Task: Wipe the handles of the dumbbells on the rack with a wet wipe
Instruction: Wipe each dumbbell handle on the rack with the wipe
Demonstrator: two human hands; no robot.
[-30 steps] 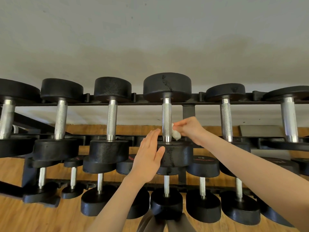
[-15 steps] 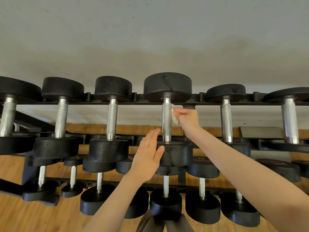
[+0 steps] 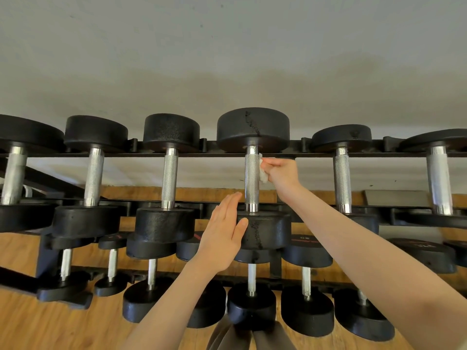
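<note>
Right hand (image 3: 281, 173): pinching wet wipe (image 3: 262, 170) against upper handle (image 3: 252, 178).
Left hand (image 3: 223, 234): fingers straight, together, flat against dumbbell head (image 3: 267, 231).

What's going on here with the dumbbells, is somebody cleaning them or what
A person is wiping down dumbbells on a rack. Their right hand pinches a white wet wipe against the upper part of the knurled steel handle of one top-row dumbbell. Their left hand lies flat, fingers straight, against that dumbbell's near black head, apparently steadying it. More dumbbells sit to either side and on the lower row.
</note>
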